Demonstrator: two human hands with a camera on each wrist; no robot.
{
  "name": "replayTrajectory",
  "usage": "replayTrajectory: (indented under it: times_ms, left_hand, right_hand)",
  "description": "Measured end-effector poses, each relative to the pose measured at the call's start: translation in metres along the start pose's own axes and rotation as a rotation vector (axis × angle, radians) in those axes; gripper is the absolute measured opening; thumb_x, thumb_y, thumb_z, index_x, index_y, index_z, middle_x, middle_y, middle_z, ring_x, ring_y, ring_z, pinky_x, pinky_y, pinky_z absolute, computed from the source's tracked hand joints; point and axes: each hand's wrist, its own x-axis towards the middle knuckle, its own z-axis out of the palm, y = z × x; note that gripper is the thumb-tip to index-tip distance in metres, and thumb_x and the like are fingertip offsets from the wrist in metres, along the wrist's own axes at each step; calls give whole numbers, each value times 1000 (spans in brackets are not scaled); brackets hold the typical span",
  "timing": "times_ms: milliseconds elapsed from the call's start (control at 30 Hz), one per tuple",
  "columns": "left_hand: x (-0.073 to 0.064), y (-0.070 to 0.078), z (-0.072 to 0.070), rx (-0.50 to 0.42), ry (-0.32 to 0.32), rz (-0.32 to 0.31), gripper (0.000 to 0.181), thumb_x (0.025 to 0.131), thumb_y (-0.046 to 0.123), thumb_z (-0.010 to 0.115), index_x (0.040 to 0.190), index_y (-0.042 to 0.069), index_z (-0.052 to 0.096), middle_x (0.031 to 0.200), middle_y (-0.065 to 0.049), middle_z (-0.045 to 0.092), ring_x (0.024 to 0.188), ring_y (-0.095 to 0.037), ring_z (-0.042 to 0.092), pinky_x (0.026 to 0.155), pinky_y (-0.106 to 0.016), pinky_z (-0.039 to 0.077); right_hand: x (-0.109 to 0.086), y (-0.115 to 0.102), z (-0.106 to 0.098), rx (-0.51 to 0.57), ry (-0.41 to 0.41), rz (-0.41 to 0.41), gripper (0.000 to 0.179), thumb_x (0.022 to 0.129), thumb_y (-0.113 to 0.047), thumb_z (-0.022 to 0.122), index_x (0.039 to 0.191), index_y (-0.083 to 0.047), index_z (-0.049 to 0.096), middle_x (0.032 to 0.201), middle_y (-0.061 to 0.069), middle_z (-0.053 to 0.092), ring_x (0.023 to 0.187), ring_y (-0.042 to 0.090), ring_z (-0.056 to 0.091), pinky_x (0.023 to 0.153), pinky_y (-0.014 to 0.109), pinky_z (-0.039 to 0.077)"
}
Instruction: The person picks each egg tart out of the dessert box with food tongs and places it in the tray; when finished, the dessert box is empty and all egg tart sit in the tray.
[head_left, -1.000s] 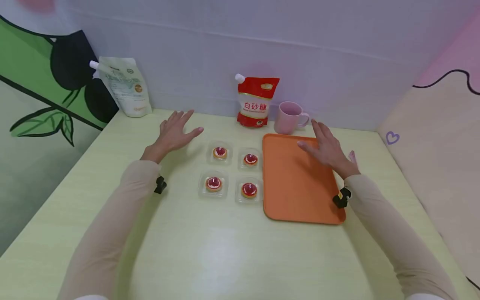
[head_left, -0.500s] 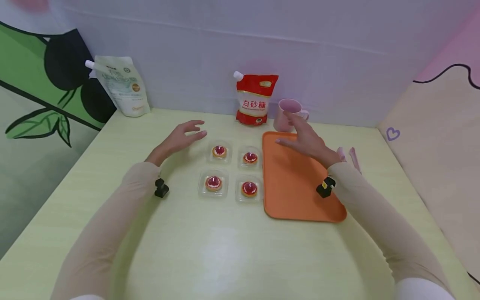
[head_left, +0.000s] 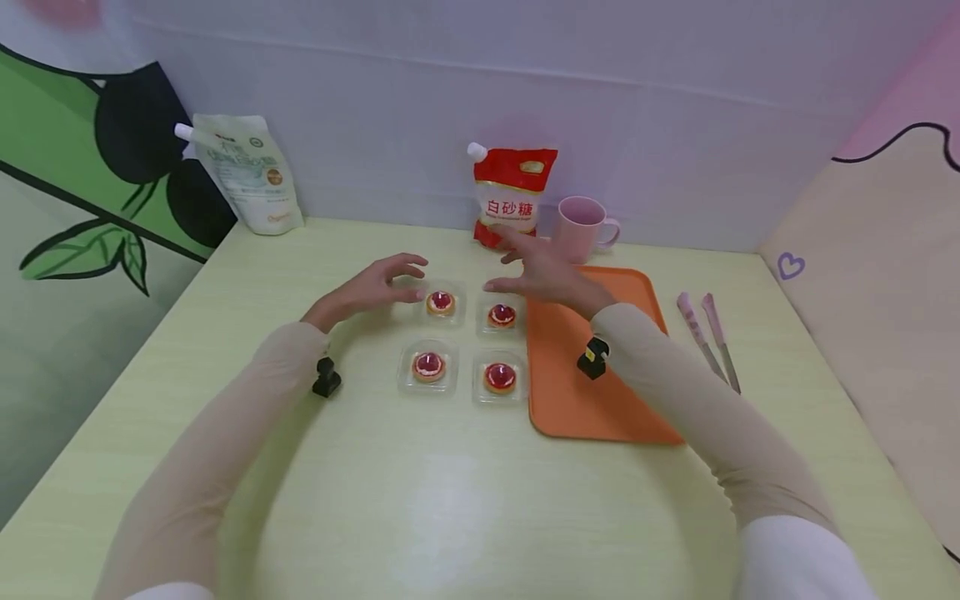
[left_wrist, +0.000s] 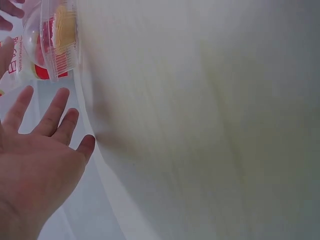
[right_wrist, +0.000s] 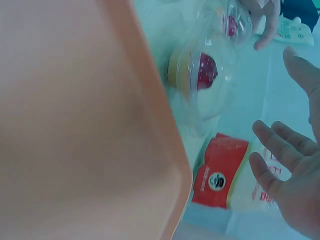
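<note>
Several small red-topped tarts in clear plastic boxes stand in two rows mid-table. My left hand (head_left: 369, 289) is at the left side of the back-left boxed tart (head_left: 440, 302), fingers spread and nothing held. In the left wrist view its palm faces that clear domed box (left_wrist: 52, 37). My right hand (head_left: 542, 268) hovers over the tray's back-left corner, thumb toward the back-right boxed tart (head_left: 501, 316), also holding nothing. Nearer me sit the front-left tart (head_left: 428, 367) and front-right tart (head_left: 498, 378). The orange tray (head_left: 564, 404) lies right of them, partly covered by my right forearm.
Behind the right hand stand a red-and-white sugar pouch (head_left: 512, 197) and a pink mug (head_left: 578, 229). A pale spouted pouch (head_left: 258, 179) leans at the back left. Two pink-handled utensils (head_left: 716, 321) lie right of the tray. A wall closes off the back.
My right hand has moved left across the tray toward the boxed tarts, uncovering the pink-handled utensils. My left hand has shifted slightly right and nearer the back-left box, its fingers bending a little.
</note>
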Motion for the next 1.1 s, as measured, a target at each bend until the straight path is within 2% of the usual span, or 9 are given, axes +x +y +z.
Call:
replayTrajectory:
  times_ms: [267,433,600,867,1100]
  left_hand:
    - [0,2,3,-1,-81,-49,74,86,22,78,146,10,37,153,-19,42,148,-36,30,119,-61,19]
    - [1,0,8,33,-89,-10,78,82,15,83,145,6,37,152,-23,42,148,-38,29,120,-58,18]
    - [2,-1,14,99,-96,27,83,79,14,84,147,6,36,150,-23,44,146,-39,31,122,-57,14]
    - [1,2,16,159,-64,56,88,77,13,85,149,5,35,146,-24,46,143,-41,34,121,-59,14]
    - [-2,-1,21,246,-3,23,86,77,19,86,149,11,38,146,-18,47,141,-40,33,117,-66,15]
  right_hand:
    - [23,-17,20,-64,-98,-17,79,83,-32,82,148,-15,39,147,15,50,127,29,60,100,45,52]
    - [31,-20,33,-79,-148,3,80,83,-34,82,148,-16,39,148,14,49,129,27,58,101,44,51]
    - [35,-20,43,-95,-178,25,81,82,-35,82,149,-18,39,150,10,50,132,26,55,103,45,50]
    - [40,-22,50,-122,-195,-9,84,81,-38,83,148,-11,40,147,11,52,131,27,55,105,43,48]
    - [43,-26,53,-176,-204,-21,78,80,-39,83,143,-11,46,136,11,60,126,25,57,107,41,46]
